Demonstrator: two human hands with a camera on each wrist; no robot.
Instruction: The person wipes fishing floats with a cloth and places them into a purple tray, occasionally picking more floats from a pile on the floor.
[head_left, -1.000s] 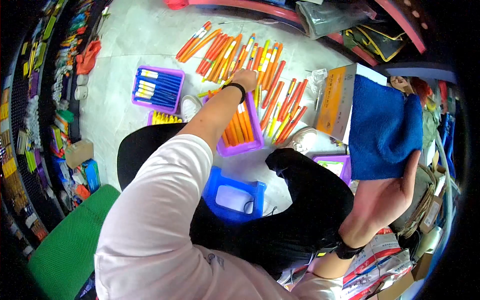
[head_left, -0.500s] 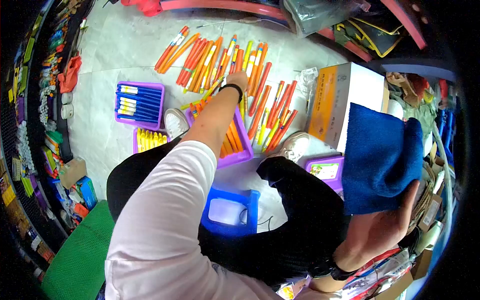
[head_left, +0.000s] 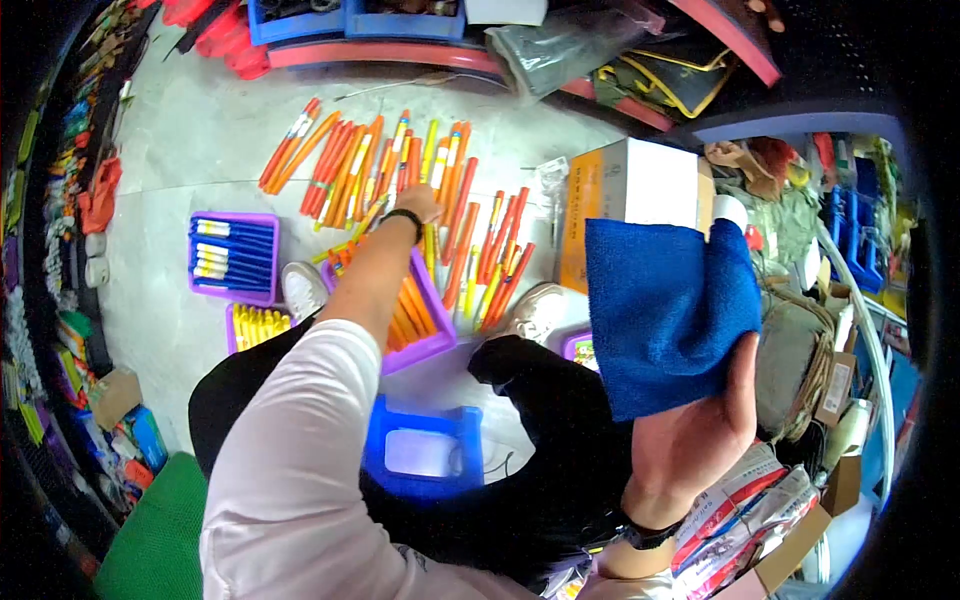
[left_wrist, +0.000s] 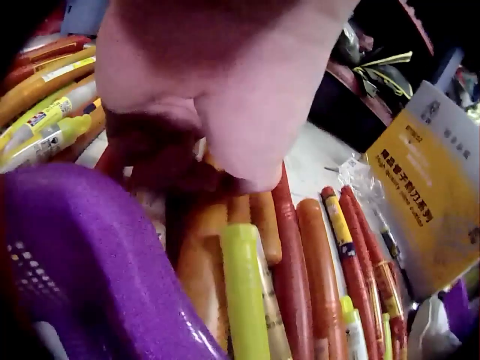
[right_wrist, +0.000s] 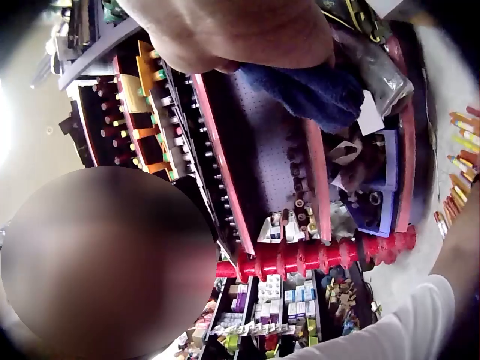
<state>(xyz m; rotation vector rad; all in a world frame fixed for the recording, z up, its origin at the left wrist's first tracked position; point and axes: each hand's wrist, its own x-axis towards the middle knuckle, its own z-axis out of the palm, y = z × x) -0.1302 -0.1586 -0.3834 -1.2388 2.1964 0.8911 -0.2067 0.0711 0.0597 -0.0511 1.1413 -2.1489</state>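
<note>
In the head view my left hand point(head_left: 425, 203) reaches down among rows of orange, red and yellow markers on the floor. Its fingers curl round an orange marker point(left_wrist: 266, 232) in the left wrist view, their tips mostly hidden beneath the hand. Right below that wrist stands a purple basket point(head_left: 432, 300) with orange markers in it. My right hand point(head_left: 695, 435) is raised at the right and grips a dark blue cloth point(head_left: 650, 300), which spreads beyond the fingers and covers them. Red markers point(head_left: 460, 240) lie beside the left hand.
A purple basket of blue markers point(head_left: 232, 258) and a yellow-filled basket point(head_left: 260, 326) stand at left. Behind the cloth is a white and orange box point(head_left: 650, 180). A blue stool point(head_left: 425, 465) sits between the legs; a shelf edge point(head_left: 400, 62) runs along the back.
The head view has swung, so the floor things sit further left and lower. My left hand stays at the markers. The cloth in my right hand now overlaps the box more.
</note>
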